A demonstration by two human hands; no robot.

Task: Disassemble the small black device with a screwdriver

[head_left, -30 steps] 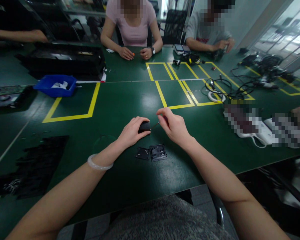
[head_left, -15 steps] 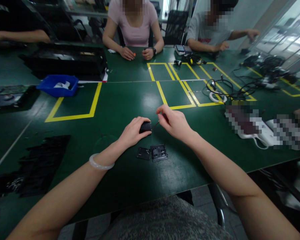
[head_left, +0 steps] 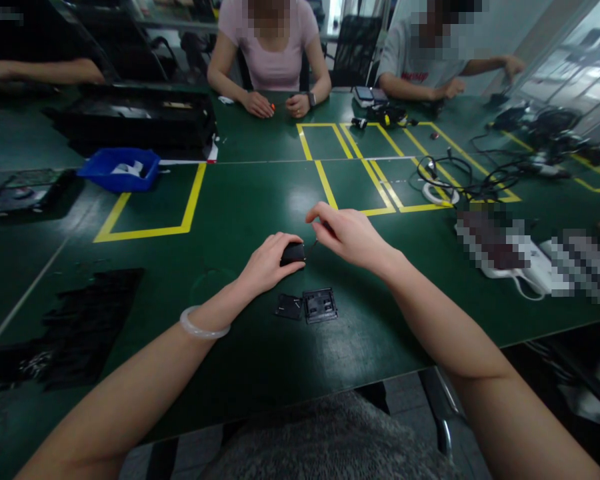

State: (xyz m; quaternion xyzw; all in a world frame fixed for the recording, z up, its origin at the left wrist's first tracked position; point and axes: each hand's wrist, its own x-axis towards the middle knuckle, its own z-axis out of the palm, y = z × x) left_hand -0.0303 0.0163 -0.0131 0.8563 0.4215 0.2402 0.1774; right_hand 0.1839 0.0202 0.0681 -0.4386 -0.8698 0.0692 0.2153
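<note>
My left hand [head_left: 271, 260] is wrapped round a small black box-shaped part [head_left: 293, 254], thumb on the near side and fingers on the far side, pressing it to the green table. Just right of it, my right hand [head_left: 347, 235] is closed round a slim dark tool with a thin shaft [head_left: 315, 245], likely a screwdriver; its handle is mostly hidden by my fingers. The shaft points at the right end of the black part. Whether it touches cannot be made out. Nearer to me lie a flat black plate [head_left: 289, 306] with small silvery pieces and a black square frame [head_left: 321, 305].
Black parts are piled on the left [head_left: 90, 320]. Behind them stand a blue tray [head_left: 120, 170], a circuard-topped device [head_left: 27, 192] and a long black housing [head_left: 140, 123]. Cables [head_left: 460, 173] and a white power strip [head_left: 537, 267] lie right. Several people sit across the table.
My right hand has tipped slightly, its index finger raised a little higher. The left hand keeps its grip on the black part. The whole view has shifted slightly.
</note>
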